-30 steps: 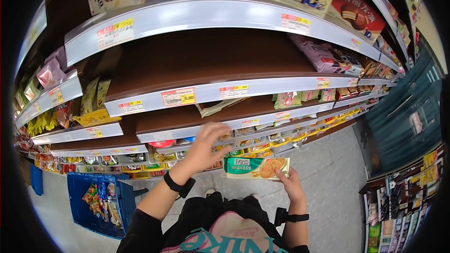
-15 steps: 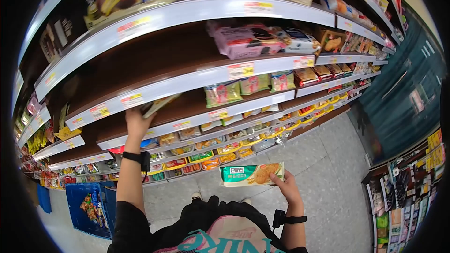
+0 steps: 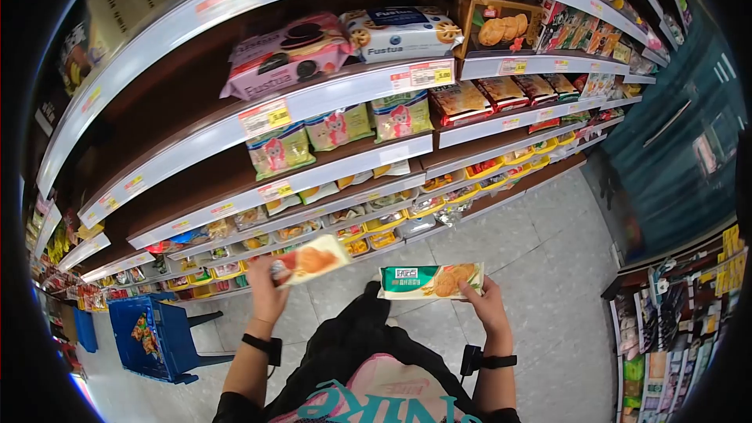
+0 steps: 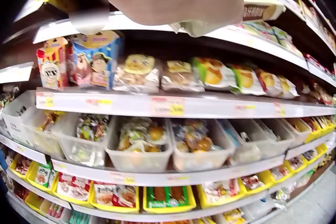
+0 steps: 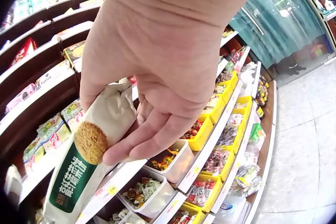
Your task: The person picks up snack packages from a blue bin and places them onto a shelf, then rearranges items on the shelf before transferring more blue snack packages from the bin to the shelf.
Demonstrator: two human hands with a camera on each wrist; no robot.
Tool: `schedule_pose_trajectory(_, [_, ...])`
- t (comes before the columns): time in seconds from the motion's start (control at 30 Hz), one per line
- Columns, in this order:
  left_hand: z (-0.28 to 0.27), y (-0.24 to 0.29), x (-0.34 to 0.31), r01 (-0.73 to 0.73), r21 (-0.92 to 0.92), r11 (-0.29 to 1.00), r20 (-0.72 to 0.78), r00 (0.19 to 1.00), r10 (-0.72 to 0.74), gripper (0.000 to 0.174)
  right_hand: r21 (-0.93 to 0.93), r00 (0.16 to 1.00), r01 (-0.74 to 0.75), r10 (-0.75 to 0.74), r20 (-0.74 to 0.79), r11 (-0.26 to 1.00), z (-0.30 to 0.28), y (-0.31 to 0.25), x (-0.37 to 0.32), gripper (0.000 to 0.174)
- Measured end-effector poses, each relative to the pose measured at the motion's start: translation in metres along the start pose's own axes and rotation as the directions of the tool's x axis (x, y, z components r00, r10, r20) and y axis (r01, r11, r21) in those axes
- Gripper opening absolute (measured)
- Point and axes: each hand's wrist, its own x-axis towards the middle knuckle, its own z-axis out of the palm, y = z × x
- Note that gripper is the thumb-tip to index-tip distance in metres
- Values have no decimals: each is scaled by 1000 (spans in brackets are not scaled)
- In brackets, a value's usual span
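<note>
Found left hand (image 3: 266, 290) clamped round orange packet (image 3: 313, 259), right hand (image 3: 487, 307) curled on end of green biscuit packet (image 3: 427, 280); both clear of shelves (image 3: 352, 163), neither set down.

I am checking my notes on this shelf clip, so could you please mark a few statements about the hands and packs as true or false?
1. The right hand holds a green pack. True.
2. The left hand holds nothing. False: it grips an orange pack.
3. The two packs touch. False: a gap lies between them.
4. A blue crate stands on the floor at the person's left. True.
</note>
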Motion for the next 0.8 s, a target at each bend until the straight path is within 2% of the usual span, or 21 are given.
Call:
schedule_pose_trajectory(0.07, [43, 28, 16, -43, 9, 999, 32, 999, 43, 59, -3, 1000, 6, -7, -9, 1000, -13, -3, 18, 38])
schedule_pose_trajectory(0.13, [90, 52, 31, 66, -183, 981, 87, 995, -50, 64, -50, 1000, 2, -4, -27, 999, -29, -8, 32, 37])
schedule_pose_trajectory(0.27, [171, 104, 83, 59, -305, 951, 189, 982, 0, 67, -106, 991, -15, 1, -137, 994, -71, -27, 58, 36])
schedule_pose_trajectory(0.33, [204, 129, 116, -26, -366, 930, 264, 956, 131, 70, -129, 983, -30, 5, -186, 991, -96, -40, 65, 35])
schedule_pose_trajectory(0.47, [255, 176, 179, -52, -428, 902, 372, 899, 229, 72, -149, 951, -30, -18, -308, 988, -139, -56, 87, 32])
schedule_pose_trajectory(0.57, [283, 200, 215, -119, -369, 922, 386, 883, 268, 71, -108, 930, -22, -19, -367, 994, -157, -61, 101, 31])
schedule_pose_trajectory(0.6, [292, 205, 223, -97, -319, 943, 431, 871, 236, 74, -87, 918, -10, -25, -395, 996, -161, -67, 108, 32])
schedule_pose_trajectory(0.67, [316, 212, 234, 45, -242, 969, 504, 859, 86, 73, -90, 912, 2, -38, -408, 996, -174, -69, 123, 32])
schedule_pose_trajectory(0.73, [329, 213, 252, 52, -187, 981, 551, 832, 61, 66, -94, 909, 4, -43, -415, 996, -186, -71, 137, 33])
schedule_pose_trajectory(0.8, [335, 220, 267, 119, -89, 989, 676, 736, -28, 60, -89, 915, 37, -69, -397, 995, -197, -80, 153, 34])
